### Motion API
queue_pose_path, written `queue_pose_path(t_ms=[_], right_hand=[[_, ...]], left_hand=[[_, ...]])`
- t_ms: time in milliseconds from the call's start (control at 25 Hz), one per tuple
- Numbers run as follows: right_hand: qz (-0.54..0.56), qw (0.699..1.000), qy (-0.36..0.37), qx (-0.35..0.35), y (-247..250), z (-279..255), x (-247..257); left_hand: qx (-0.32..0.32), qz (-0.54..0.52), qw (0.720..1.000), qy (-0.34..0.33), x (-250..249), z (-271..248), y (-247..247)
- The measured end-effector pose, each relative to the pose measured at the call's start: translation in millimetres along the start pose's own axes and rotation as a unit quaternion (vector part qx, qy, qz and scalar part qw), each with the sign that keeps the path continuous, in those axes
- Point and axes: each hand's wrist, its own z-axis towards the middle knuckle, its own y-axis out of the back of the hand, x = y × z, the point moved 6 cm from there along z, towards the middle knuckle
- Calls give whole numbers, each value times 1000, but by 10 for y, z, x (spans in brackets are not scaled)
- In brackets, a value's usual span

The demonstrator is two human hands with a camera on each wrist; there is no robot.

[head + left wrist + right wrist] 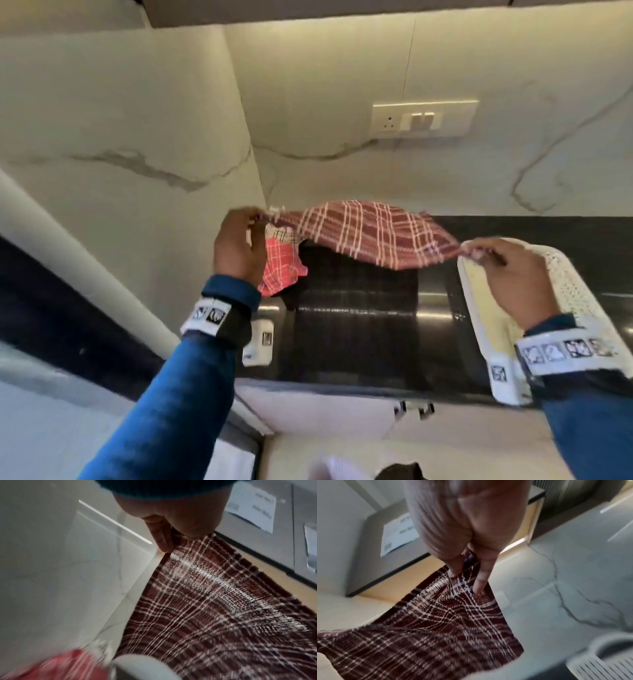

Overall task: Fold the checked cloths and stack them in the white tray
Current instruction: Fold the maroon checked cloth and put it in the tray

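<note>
A maroon checked cloth (363, 233) hangs stretched in the air above the black counter (356, 325), held at two corners. My left hand (239, 240) pinches its left corner, and my right hand (510, 274) pinches its right corner. The wrist views show the same cloth (214, 615) (436, 622) pinched by the left hand (169, 539) and the right hand (465, 574). A pile of red and white checked cloths (281, 263) lies on the counter behind my left hand. The white tray (479, 325) sits on the counter at the right, under my right wrist.
Marble walls meet in a corner just behind the cloth pile, with a socket plate (424, 118) on the back wall. A small white tagged block (260, 342) stands near the counter's front left edge. White cabinet fronts (329, 411) lie below the counter.
</note>
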Motion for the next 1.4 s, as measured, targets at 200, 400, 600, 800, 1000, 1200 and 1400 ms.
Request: queue_pose_path(t_ms=[200,400,600,800,1000,1200,1400], right_hand=[[-75,978,-69,181,-677,-1002,-880],[-129,936,-130,300,-792,-1495,-1322],[-99,886,-164,422,-393,-1516,-1290],[-54,913,-188,358,-33,-858,-944],[-124,957,-186,187,-531,-8,-1084],[-247,933,-210,157,-1237,460,-1441],[-320,894,-242,198,-1659,551,-1700]], left_hand=[[321,85,939,93,530,-1571,-447],[534,231,789,195,856,-2314,-542],[602,168,744,235,739,-2240,-205],[520,95,830,178,503,-1475,-212],[359,107,904,208,947,-760,-1152],[420,151,872,202,1430,-703,-2102],[474,275,820,167,1804,-731,-2438]])
